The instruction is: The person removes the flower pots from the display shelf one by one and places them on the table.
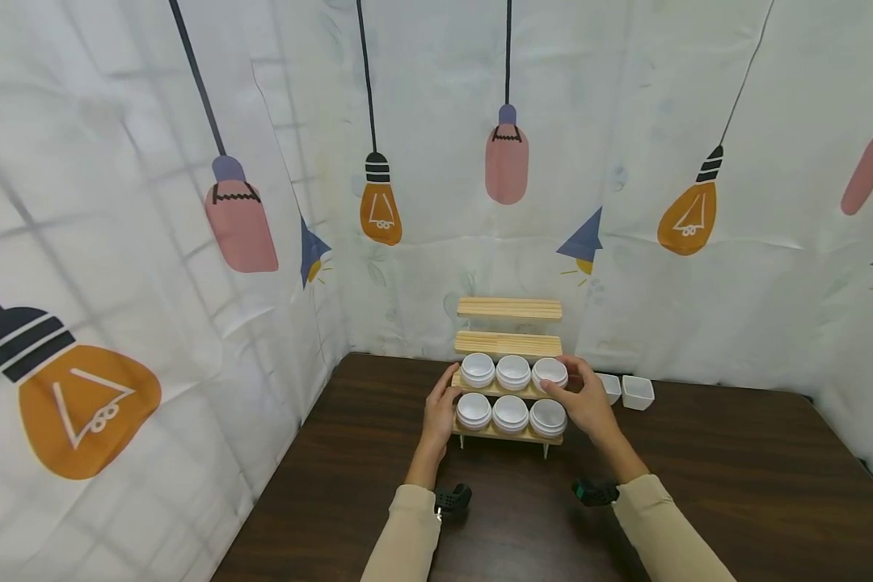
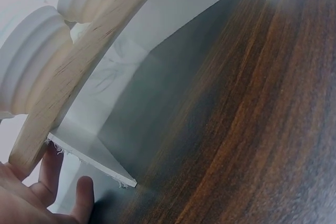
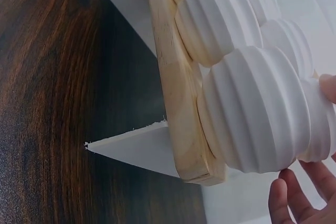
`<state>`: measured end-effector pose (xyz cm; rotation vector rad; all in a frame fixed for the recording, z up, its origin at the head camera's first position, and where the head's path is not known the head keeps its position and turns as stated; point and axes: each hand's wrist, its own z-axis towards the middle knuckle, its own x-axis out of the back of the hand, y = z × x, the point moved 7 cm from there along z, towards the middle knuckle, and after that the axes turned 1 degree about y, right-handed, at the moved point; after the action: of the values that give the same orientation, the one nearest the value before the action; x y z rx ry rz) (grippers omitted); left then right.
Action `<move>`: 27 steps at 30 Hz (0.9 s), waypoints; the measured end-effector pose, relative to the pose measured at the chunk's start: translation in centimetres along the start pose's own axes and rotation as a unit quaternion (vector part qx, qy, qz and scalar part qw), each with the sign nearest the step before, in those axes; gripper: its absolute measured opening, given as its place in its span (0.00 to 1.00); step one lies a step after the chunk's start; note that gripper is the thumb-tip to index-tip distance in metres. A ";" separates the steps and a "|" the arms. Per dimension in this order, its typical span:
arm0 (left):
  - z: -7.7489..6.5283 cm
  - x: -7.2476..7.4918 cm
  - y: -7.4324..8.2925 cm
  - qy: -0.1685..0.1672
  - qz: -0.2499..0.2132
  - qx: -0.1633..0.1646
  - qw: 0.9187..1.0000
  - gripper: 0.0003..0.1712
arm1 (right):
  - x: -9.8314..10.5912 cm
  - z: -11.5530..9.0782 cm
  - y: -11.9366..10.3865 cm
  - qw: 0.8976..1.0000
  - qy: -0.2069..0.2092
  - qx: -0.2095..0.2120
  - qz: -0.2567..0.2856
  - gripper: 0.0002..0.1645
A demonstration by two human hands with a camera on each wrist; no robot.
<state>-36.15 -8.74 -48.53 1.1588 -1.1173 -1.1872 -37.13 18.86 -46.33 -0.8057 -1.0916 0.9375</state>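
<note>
A tiered wooden stand [image 1: 509,345] with white side supports [image 2: 89,156] stands on the table. Its two lower shelves bear white ribbed bowls, three to a row. My left hand [image 1: 438,408] grips the stand's left end, its fingers curled beside the plank [image 2: 79,72] and the support in the left wrist view. At the right end of the second row, my right hand [image 1: 585,402] pinches a white bowl [image 1: 550,373] between thumb and fingers. Below it sits the front-row right bowl [image 3: 254,108], which hides much of the pinched one in the right wrist view.
Two small square white dishes stand right of the stand; the outer dish [image 1: 637,393] is in full view, the other partly behind my right hand. A printed curtain [image 1: 422,283] hangs behind the dark wooden table [image 1: 735,469]. The stand's two upper shelves are bare.
</note>
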 end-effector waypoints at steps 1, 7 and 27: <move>0.0 0.0 0.0 0.000 0.000 0.000 1.000 0.28 | 0.0 0.0 0.0 1.000 0.000 0.002 -0.001 0.35; -0.1 0.0 0.1 0.004 0.004 0.001 1.000 0.28 | 0.0 0.0 0.2 1.000 -0.003 0.002 0.006 0.35; 0.3 0.2 -0.2 -0.012 -0.001 -0.007 1.000 0.28 | -0.1 0.1 0.5 1.000 -0.010 -0.008 -0.001 0.39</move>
<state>-36.41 -8.95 -48.73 1.1388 -1.1246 -1.2110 -37.33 18.98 -46.78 -0.8092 -1.1189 0.9376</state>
